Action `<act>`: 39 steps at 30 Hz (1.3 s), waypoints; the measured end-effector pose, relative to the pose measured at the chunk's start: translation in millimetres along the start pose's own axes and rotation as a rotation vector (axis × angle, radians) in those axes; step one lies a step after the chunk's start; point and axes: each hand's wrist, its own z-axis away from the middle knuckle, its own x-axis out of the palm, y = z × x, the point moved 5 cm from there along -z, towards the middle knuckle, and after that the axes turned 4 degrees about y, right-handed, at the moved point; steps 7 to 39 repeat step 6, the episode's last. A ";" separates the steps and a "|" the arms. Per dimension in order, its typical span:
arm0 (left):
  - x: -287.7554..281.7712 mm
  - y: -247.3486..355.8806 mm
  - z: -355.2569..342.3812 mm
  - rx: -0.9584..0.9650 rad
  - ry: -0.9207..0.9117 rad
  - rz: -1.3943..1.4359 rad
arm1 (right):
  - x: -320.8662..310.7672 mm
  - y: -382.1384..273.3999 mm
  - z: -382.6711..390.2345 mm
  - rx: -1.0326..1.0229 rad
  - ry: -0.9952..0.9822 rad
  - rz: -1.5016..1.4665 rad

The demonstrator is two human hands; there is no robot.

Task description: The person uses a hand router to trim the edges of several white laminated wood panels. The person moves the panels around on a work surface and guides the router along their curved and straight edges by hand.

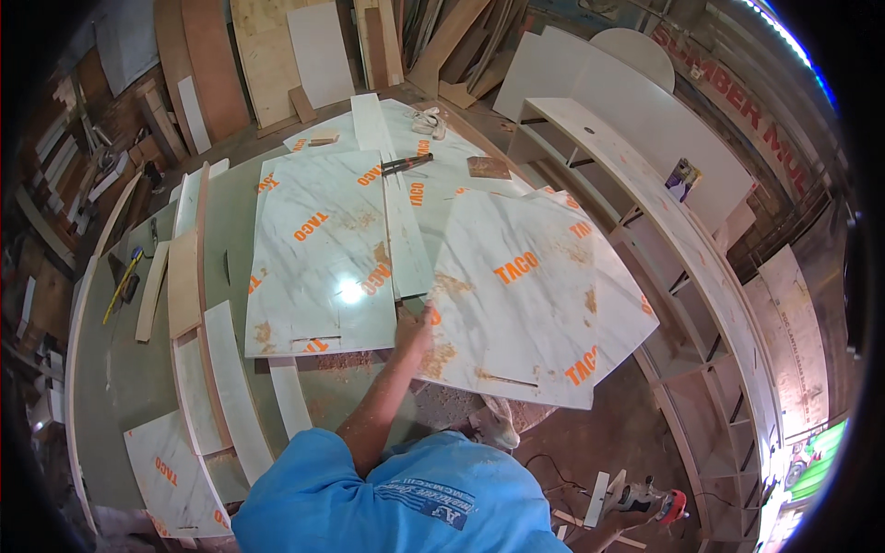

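My left hand (415, 330) reaches forward and grips the left edge of a marble-patterned panel (544, 323) with orange printing. Its fingers are partly hidden at that edge. Sawdust and a short dark slot mark the panel's near part. Low on the right, my right hand (601, 535) is closed around a hand-held power tool (641, 500) with a red end, held away from the panels. A similar marble panel (318, 240) lies to the left, and a long white strip (398, 221) runs between the two.
Black pincer-like tool (406, 164) lies on the strip. Wooden and white strips (189, 295) cover the left side of the table, beside a yellow tape measure (122, 293). A curved white shelf unit (636, 203) stands at right. Boards (267, 55) lean at the back.
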 end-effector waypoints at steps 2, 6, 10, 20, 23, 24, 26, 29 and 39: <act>-38.7 9.3 0.3 0.012 0.037 0.024 | -5.4 -1.3 3.4 0.004 -0.002 -0.004; -130.7 25.0 -12.0 0.009 0.160 0.054 | -21.0 3.4 10.8 0.028 0.006 -0.006; -130.7 25.0 -12.0 0.009 0.160 0.054 | -21.0 3.4 10.8 0.028 0.006 -0.006; -130.7 25.0 -12.0 0.009 0.160 0.054 | -21.0 3.4 10.8 0.028 0.006 -0.006; -130.7 25.0 -12.0 0.009 0.160 0.054 | -21.0 3.4 10.8 0.028 0.006 -0.006; -130.7 25.0 -12.0 0.009 0.160 0.054 | -21.0 3.4 10.8 0.028 0.006 -0.006; -130.7 25.0 -12.0 0.009 0.160 0.054 | -21.0 3.4 10.8 0.028 0.006 -0.006; -130.7 25.0 -12.0 0.009 0.160 0.054 | -21.0 3.4 10.8 0.028 0.006 -0.006; -130.7 25.0 -12.0 0.009 0.160 0.054 | -21.0 3.4 10.8 0.028 0.006 -0.006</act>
